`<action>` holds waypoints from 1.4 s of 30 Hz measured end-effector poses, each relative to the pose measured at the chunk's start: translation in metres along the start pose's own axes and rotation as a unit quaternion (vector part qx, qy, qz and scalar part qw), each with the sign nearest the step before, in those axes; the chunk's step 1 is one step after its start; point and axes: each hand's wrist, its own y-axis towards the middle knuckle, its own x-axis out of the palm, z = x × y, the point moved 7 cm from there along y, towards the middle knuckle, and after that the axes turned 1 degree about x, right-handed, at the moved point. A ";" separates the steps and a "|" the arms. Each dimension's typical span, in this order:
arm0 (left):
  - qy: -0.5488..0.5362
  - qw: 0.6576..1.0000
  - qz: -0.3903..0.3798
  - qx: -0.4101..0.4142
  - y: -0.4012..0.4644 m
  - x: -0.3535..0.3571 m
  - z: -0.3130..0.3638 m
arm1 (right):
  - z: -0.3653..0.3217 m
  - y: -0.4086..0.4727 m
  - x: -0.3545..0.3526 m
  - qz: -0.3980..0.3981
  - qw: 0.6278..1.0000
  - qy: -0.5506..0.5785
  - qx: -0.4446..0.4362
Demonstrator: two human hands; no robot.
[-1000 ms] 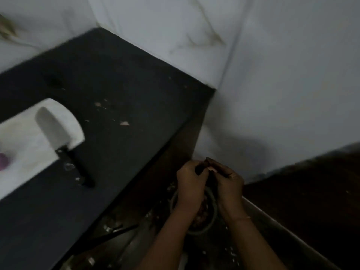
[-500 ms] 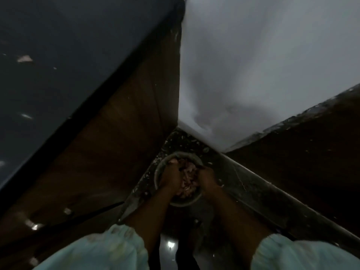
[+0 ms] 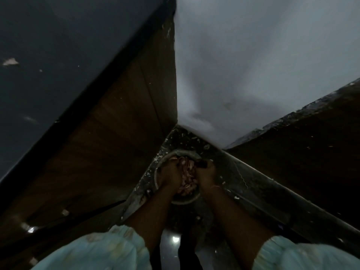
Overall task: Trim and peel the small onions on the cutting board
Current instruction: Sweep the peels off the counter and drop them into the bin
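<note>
The view is dim. Both hands reach down into a round bowl (image 3: 184, 202) that stands on the floor in a corner. Pinkish onion peels (image 3: 187, 179) fill the bowl. My left hand (image 3: 169, 174) is over the bowl's left side, knuckles up, its fingertips hidden among the peels. On the right side, my right hand (image 3: 206, 175) has its fingers curled round a small dark object (image 3: 201, 164); I cannot tell what it is. No cutting board, knife or whole onion is in view.
A dark countertop (image 3: 48, 55) with a peel scrap (image 3: 10, 61) runs along the upper left, above a brown cabinet front (image 3: 116, 143). A white wall (image 3: 253, 65) rises behind the corner. A dark ledge (image 3: 292, 152) runs on the right. Scraps litter the floor around the bowl.
The view has dropped from the counter, with its white board and cleaver, down to the floor corner. Both hands have gone from counter-edge height down into the bowl of peels.
</note>
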 end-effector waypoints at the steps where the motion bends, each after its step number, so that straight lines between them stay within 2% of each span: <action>1: -0.002 1.000 -0.001 -0.012 -0.002 0.002 0.001 | -0.005 -0.006 0.000 0.004 1.000 0.006 -0.007; 4: -0.047 0.999 -0.011 -0.019 -0.011 0.002 0.023 | -0.021 -0.017 -0.009 0.062 0.996 0.056 -0.035; 6: -0.110 0.993 0.026 0.020 -0.023 -0.012 0.044 | -0.036 -0.026 -0.013 0.069 0.992 0.086 -0.054; 8: -0.174 0.979 0.087 0.061 -0.038 -0.036 0.067 | -0.058 -0.040 -0.015 0.041 0.991 0.117 -0.058; 11: -0.318 0.934 0.151 0.056 -0.065 -0.079 0.098 | -0.090 -0.057 -0.017 -0.012 0.970 0.239 -0.033; 14: -0.442 0.884 0.148 0.038 -0.093 -0.126 0.135 | -0.138 -0.094 -0.029 -0.051 0.950 0.302 -0.070; 16: -0.465 0.869 0.132 0.103 -0.113 -0.161 0.162 | -0.171 -0.121 -0.034 -0.045 0.942 0.304 -0.136; 18: -0.450 0.860 0.147 0.189 -0.131 -0.207 0.185 | -0.210 -0.151 -0.026 -0.036 0.940 0.264 -0.212; 20: -0.424 0.844 0.214 0.250 -0.145 -0.264 0.191 | -0.247 -0.182 -0.003 -0.054 0.935 0.216 -0.276; 22: -0.381 0.826 0.297 0.291 -0.156 -0.330 0.181 | -0.282 -0.219 0.035 -0.113 0.921 0.159 -0.336; 24: -0.316 0.834 0.349 0.286 -0.153 -0.378 0.161 | -0.297 -0.244 0.072 -0.142 0.908 0.037 -0.392; 26: -0.265 0.854 0.387 0.226 -0.138 -0.424 0.121 | -0.305 -0.267 0.120 -0.168 0.871 -0.100 -0.451; 28: -0.244 0.870 0.401 0.150 -0.119 -0.458 0.076 | -0.307 -0.282 0.164 -0.143 0.795 -0.245 -0.537; 30: -0.252 0.872 0.407 0.102 -0.107 -0.480 0.042 | -0.304 -0.285 0.200 -0.080 0.705 -0.377 -0.595; 31: -0.264 0.872 0.403 0.089 -0.103 -0.486 0.031 | -0.306 -0.284 0.211 -0.051 0.678 -0.412 -0.606; 36: -0.319 0.857 0.398 0.072 -0.094 -0.498 0.008 | -0.336 -0.283 0.271 -0.042 0.614 -0.480 -0.624; 42: -0.336 0.843 0.416 0.063 -0.090 -0.495 0.001 | -0.360 -0.278 0.325 -0.102 0.532 -0.535 -0.649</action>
